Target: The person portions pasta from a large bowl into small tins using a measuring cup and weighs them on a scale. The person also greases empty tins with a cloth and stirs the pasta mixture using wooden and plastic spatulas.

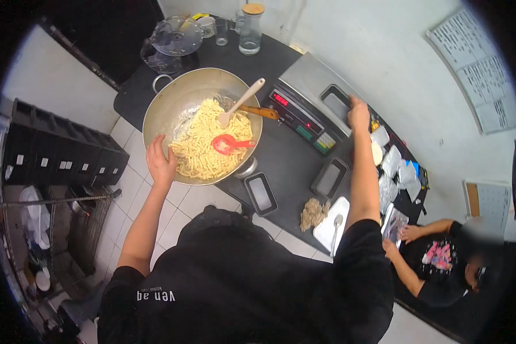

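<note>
My left hand is at the left rim of a large metal pan, its fingers apart. Pale yellow pasta fills part of the pan, with a red scoop, a white spoon and a wooden-handled utensil in it. My right hand is at the edge of a black-rimmed container on the scale, whose red display is lit. Its fingers are bent, and whether they grip the rim is unclear.
Two more black-rimmed containers stand near the front edge. Beside them are a crumpled brown cloth and a white tray with a spoon. Glassware stands at the back. A co-worker holds a package at right.
</note>
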A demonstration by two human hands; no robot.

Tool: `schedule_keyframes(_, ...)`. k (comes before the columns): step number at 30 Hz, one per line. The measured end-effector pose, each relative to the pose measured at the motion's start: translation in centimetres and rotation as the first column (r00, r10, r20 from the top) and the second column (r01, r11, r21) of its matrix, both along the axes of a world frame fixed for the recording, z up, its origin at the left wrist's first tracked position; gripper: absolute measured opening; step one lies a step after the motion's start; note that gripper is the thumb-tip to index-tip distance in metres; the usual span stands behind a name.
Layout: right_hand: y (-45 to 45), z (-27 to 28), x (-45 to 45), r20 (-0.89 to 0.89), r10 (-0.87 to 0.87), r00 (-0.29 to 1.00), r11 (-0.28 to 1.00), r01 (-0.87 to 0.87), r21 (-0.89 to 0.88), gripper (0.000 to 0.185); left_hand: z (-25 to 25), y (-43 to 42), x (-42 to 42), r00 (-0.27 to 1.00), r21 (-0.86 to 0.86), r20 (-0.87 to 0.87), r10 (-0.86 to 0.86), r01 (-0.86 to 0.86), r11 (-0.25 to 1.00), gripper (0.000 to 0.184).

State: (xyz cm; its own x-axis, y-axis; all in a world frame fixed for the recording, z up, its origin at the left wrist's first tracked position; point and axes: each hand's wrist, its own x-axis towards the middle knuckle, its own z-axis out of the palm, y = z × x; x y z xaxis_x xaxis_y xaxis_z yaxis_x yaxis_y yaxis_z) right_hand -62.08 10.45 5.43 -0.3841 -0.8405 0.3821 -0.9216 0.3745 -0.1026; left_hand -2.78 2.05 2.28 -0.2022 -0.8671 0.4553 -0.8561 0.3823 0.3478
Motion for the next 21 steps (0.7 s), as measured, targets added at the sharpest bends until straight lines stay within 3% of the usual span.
schedule_keyframes(3, -4.8, -3.2, -5.2, 0.11, -0.08, 0.991, 0.988, 0.064, 0.137, 0.046, -0.4, -0.2, 0.3, 0.999, 0.038, -0.02, 0.029, -0.028, 0.999, 0.047)
schedule_keyframes(4, -5.8, -3.6, -5.5, 0.14, -0.111, 0.984, 0.977, 0.082, 0.198, 0.046, -0.3, -0.1, 0.0, 0.994, 0.09, -0.104, 0.046, -0.037, 0.995, 0.049)
schedule_keyframes(6, -7.4, -6.6, -7.8, 0.192, -0.096, 0.977, 0.983, 0.062, 0.174, 0.046, -0.3, 0.3, -0.1, 0.98, 0.146, -0.175, 0.095, -0.07, 0.987, 0.051)
schedule_keyframes(9, -7.8, -7.4, -8.3, 0.134, 0.004, 0.991, 0.985, -0.027, 0.17, 0.05, -0.3, 0.1, -0.2, 0.982, 0.049, -0.175, 0.064, -0.056, 0.997, 0.055)
schedule_keyframes(11, -8.5, -6.7, -8.0, 0.154, -0.064, 0.986, 0.953, 0.015, 0.302, 0.047, 0.1, 0.3, 0.1, 0.982, 0.029, -0.156, 0.106, -0.103, 0.994, 0.056)
schedule_keyframes(12, -8.8, -5.9, -7.0, -0.03, -0.085, 0.996, 0.952, 0.091, 0.292, 0.047, 0.1, 0.3, 0.1, 0.982, 0.0, -0.154, 0.112, -0.113, 0.994, 0.057)
schedule_keyframes(14, -9.6, -1.5, -0.4, -0.15, -0.015, 0.989, 0.999, 0.008, -0.046, 0.042, 0.0, 0.1, -0.2, 0.979, -0.023, -0.158, 0.129, -0.135, 0.991, 0.057)
schedule_keyframes(16, -9.3, 3.8, 11.0, 0.064, 0.305, 0.95, 0.942, -0.291, -0.167, 0.031, 0.0, 0.2, 0.0, 0.954, -0.044, -0.256, 0.155, -0.171, 0.984, 0.059)
schedule_keyframes(17, -8.1, 5.9, 17.3, 0.201, 0.464, 0.863, 0.885, -0.46, -0.069, 0.023, 0.0, 0.2, 0.2, 0.955, -0.04, -0.25, 0.162, -0.177, 0.983, 0.059)
schedule_keyframes(18, -7.3, 7.2, 22.6, 0.227, 0.61, 0.759, 0.761, -0.641, 0.101, 0.02, -0.3, 0.1, 0.3, 0.94, -0.038, -0.286, 0.188, -0.207, 0.978, 0.058)
schedule_keyframes(19, -7.7, 1.6, 23.9, 0.198, 0.678, 0.708, 0.682, -0.706, 0.189, 0.029, -0.6, 0.1, 0.3, 0.921, -0.034, -0.327, 0.209, -0.233, 0.972, 0.056)
schedule_keyframes(20, -7.3, 3.1, 28.7, 0.024, 0.703, 0.71, 0.54, -0.557, 0.631, 0.028, -0.9, 0.3, 0.4, 0.919, -0.03, -0.335, 0.205, -0.228, 0.973, 0.056)
schedule_keyframes(21, -7.0, 1.4, 30.7, 0.075, 0.68, 0.729, 0.512, -0.546, 0.663, 0.026, -1.2, 0.3, 0.5, 0.881, 0.05, -0.395, 0.261, -0.263, 0.964, 0.053)
